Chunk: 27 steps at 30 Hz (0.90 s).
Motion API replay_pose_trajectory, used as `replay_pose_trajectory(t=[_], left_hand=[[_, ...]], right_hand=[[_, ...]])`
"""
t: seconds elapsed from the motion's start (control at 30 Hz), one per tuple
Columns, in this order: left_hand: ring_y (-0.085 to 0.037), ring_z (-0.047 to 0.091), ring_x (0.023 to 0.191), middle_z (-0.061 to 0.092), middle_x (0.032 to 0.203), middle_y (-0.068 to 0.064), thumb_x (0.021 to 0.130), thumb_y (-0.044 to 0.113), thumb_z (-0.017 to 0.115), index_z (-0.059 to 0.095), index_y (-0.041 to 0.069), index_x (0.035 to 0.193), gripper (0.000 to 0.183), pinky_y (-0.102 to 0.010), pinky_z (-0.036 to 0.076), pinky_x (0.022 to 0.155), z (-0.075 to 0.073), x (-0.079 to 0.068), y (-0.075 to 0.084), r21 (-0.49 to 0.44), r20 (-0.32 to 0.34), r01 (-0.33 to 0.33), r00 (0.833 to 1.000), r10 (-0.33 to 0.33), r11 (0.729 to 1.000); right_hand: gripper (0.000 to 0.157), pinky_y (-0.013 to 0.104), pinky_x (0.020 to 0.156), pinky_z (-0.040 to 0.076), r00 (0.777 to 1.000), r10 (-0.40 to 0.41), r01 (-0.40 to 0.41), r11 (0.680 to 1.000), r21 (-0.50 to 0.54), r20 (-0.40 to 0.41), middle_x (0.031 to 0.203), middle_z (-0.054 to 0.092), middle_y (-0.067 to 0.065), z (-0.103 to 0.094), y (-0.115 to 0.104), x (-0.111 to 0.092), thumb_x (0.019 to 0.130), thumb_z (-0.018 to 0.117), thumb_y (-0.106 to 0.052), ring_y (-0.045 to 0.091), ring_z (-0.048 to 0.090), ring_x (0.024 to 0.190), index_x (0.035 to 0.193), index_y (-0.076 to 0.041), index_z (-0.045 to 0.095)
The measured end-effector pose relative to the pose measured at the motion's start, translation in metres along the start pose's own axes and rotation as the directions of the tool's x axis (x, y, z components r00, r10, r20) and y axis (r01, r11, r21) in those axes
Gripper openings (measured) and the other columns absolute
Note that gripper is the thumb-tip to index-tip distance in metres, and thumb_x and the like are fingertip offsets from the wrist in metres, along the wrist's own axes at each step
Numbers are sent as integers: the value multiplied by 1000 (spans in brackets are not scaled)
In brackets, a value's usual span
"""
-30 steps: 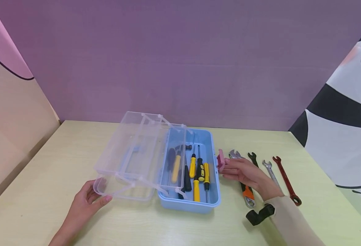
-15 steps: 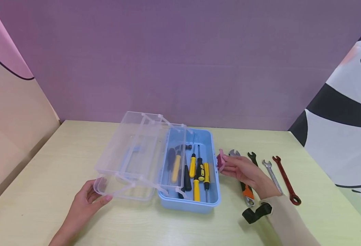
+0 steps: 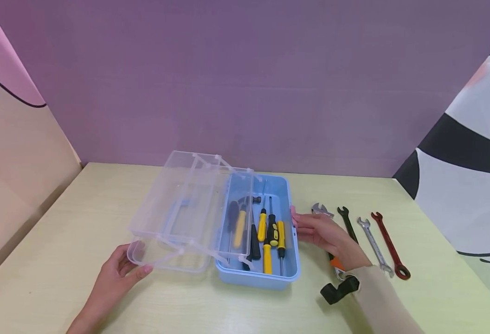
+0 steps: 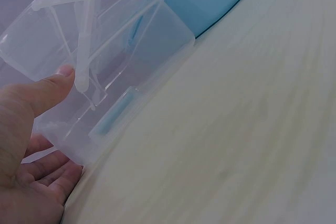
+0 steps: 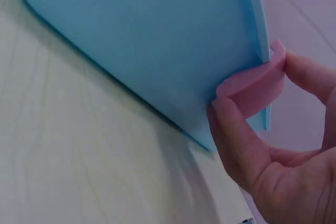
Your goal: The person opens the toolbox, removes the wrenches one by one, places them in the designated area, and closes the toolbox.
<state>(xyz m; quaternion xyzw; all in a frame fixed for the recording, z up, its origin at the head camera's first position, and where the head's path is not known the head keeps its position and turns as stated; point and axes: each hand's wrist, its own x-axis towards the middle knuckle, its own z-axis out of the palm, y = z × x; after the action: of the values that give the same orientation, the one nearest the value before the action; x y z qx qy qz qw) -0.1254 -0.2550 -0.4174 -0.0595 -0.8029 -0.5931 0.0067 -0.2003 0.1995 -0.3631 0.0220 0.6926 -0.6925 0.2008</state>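
A light blue toolbox [image 3: 257,280] stands on the table with its clear hinged lid [image 3: 165,218] swung out to the left. My left hand [image 3: 117,276] holds the lid's near left corner, its thumb [image 4: 55,87] on one side and fingers [image 4: 50,174] curled at the other. On the box's right wall, my right hand [image 3: 328,236] pinches a pink latch [image 5: 257,85] between thumb and fingers, the latch lying against the rim. Inside are yellow and black screwdrivers [image 3: 273,232] and a hammer [image 3: 256,200]; some tools show only through the lid.
To the right lie an adjustable wrench [image 3: 322,209], partly hidden by my right hand, a black wrench [image 3: 347,222], a silver wrench [image 3: 374,246] and a red wrench [image 3: 391,246]. A purple backdrop [image 3: 245,88] rises behind the table [image 3: 178,301].
My right hand has moved left and turned the pink latch from sticking outward to against the toolbox rim. The left hand and lid have stayed put.
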Motion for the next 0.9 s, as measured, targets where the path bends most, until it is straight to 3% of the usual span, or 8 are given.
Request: replay_pose_trajectory(t=[0.2, 0.33, 0.53, 0.67, 0.9], left_hand=[[12, 54, 102, 48, 132, -26, 90, 11, 66, 39, -4, 131, 52, -10, 50, 82, 1, 0, 1, 27, 1, -6, 1000, 6, 1000], [17, 51, 100, 48, 133, -26, 90, 13, 65, 39, -3, 132, 52, -10, 50, 81, 0, 0, 3, 29, 0, 1, 1000, -1, 1000], [15, 52, 98, 51, 130, -27, 90, 10, 66, 41, -4, 132, 51, -8, 50, 79, 0, -1, 4, 56, -35, -18, 999, 20, 998], [15, 52, 97, 50, 129, -31, 88, 5, 66, 41, -7, 132, 52, -7, 50, 79, 2, -1, 3, 46, -59, -52, 997, 54, 998], [15, 53, 97, 46, 129, -36, 86, -3, 65, 39, -12, 134, 55, -8, 51, 77, 5, 0, 2, -18, -79, -102, 992, 100, 995]], right_hand=[[14, 29, 86, 57, 1000, -5, 5, 999, 47, 1, 94, 70, -1, 2, -1, -3, 96, 57, -21, 13, 68, 90, 97, -11, 68], [15, 29, 87, 56, 1000, -7, 7, 999, 47, -1, 94, 70, -1, 3, -2, -1, 96, 57, -21, 13, 68, 90, 97, -11, 67], [16, 28, 86, 56, 1000, -2, 4, 998, 60, -29, 94, 69, -1, 6, 0, 0, 96, 57, -22, 13, 67, 89, 100, -9, 67], [19, 27, 84, 57, 999, -8, 11, 996, 85, -33, 93, 69, -1, 7, 3, -2, 97, 55, -19, 12, 66, 87, 106, -5, 64], [15, 25, 83, 57, 1000, -12, 15, 993, 116, -27, 90, 70, -2, 6, 7, -3, 97, 54, -18, 11, 67, 85, 94, -14, 68]])
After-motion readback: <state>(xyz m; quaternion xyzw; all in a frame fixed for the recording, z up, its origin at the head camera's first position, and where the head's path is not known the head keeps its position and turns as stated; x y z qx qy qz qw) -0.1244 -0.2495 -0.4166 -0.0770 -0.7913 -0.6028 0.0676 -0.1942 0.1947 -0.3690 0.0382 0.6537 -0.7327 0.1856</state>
